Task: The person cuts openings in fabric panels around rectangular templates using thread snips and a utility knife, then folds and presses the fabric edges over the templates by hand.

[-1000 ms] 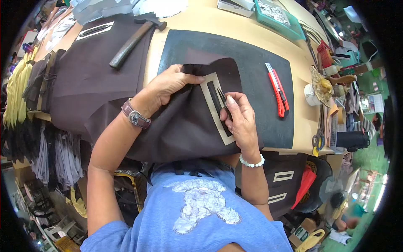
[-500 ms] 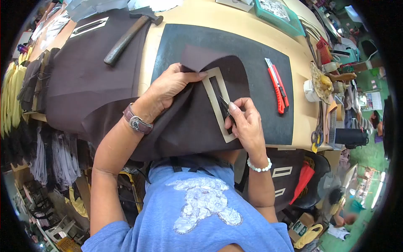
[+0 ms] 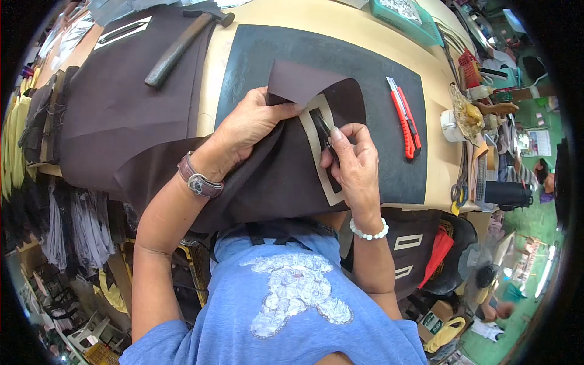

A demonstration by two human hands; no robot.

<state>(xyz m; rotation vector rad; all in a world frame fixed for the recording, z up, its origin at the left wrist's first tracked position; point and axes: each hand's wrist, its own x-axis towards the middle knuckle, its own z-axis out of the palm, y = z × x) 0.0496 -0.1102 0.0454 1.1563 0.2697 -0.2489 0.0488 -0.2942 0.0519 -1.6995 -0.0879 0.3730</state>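
My left hand (image 3: 252, 121) pinches the dark brown sheet (image 3: 261, 176) near the top corner of a cream rectangular frame (image 3: 311, 143) that lies on it. The sheet's upper edge curls over above the frame. In my right hand (image 3: 358, 167) is a small dark pointed tool (image 3: 322, 125), its tip inside the frame's narrow opening near the upper end. My fingers cover most of the tool, so its kind is hard to make out. Under the sheet lies a black cutting mat (image 3: 389, 176).
A red box cutter (image 3: 404, 118) lies on the mat. A hammer (image 3: 182, 48) rests on more brown sheets (image 3: 134, 109) at the left. Farther off are a teal tray (image 3: 407, 24), a white cup (image 3: 451, 125) and scissors (image 3: 459, 191) at the right.
The tool in my right hand has shifted toward the upper end of the frame's opening. The sheet's top edge is folded over more, and the view has shifted slightly.
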